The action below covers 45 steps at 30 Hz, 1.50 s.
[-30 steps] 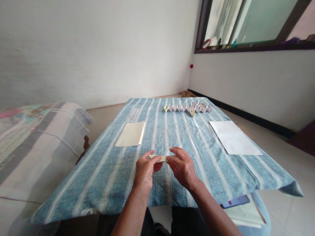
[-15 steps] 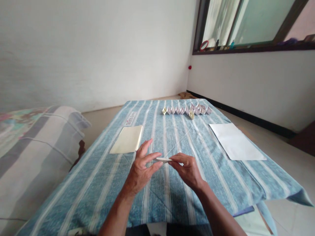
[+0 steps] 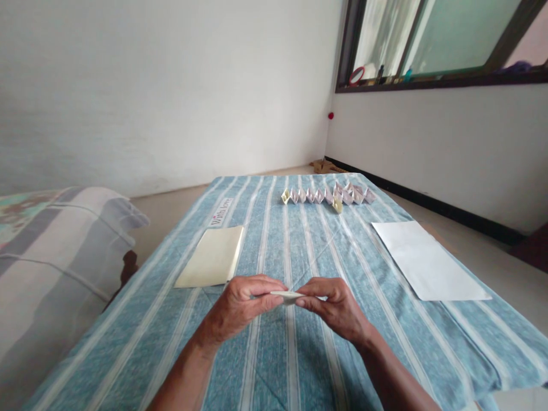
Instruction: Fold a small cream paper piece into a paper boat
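Note:
A small folded piece of pale paper [image 3: 287, 297] is held above the table between both hands, seen nearly edge-on. My left hand [image 3: 248, 302] pinches its left end between thumb and fingers. At the right end, my right hand [image 3: 331, 302] grips it the same way. The folds facing away from me are hidden. Beyond my left hand lies a stack of cream paper sheets [image 3: 210, 257]. Farther off, several small folded paper boats [image 3: 319, 196] stand in a row, mostly pale purple with a couple of yellowish ones.
A blue striped cloth [image 3: 274, 245] covers the table. White sheets [image 3: 428, 261] lie along its right side. To the left stands a bed with a grey and white striped cover [image 3: 64, 274]. A window [image 3: 445, 40] is at upper right.
My left hand has gone from spread fingers to a pinch on the folded paper's left end. The right hand keeps its grip. The view has shifted slightly.

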### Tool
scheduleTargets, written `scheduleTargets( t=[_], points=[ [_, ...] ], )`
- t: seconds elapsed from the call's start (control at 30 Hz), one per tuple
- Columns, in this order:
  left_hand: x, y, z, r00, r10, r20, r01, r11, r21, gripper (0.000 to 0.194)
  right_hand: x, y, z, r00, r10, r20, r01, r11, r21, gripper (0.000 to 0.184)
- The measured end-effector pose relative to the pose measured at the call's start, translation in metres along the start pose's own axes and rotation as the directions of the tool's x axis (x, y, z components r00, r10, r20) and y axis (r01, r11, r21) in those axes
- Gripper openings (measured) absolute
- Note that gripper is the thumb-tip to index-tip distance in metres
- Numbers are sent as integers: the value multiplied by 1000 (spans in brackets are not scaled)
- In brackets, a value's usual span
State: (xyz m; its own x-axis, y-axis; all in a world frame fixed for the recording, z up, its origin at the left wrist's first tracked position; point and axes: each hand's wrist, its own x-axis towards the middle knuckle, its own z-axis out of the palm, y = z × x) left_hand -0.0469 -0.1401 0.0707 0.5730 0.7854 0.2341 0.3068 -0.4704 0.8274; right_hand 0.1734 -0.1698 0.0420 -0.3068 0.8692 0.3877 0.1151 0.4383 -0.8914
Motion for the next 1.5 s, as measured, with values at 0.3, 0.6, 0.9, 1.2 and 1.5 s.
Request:
scheduleTargets(
  t=[0.3,0.6,0.9,1.2,1.5],
  points=[
    [28,-30,-12,1000,-28,2,28,999,39,18,37,31,-7,998,-52,43,52,999,-1,21],
    [35,-58,-10,999,-7,-34,10,996,83,18,49,53,-7,997,-37,73,39,999,-27,24],
    [36,-66,-6,994,70,-81,-59,989,139,15,47,61,-6,997,-17,70,19,999,-35,25],
    [35,-63,-6,994,76,-72,-63,984,166,16,46,62,-6,997,-27,70,30,999,-39,26],
    [36,-63,-5,994,70,-80,-58,988,145,14,46,61,-7,998,-9,58,11,999,-31,26]
  ],
)
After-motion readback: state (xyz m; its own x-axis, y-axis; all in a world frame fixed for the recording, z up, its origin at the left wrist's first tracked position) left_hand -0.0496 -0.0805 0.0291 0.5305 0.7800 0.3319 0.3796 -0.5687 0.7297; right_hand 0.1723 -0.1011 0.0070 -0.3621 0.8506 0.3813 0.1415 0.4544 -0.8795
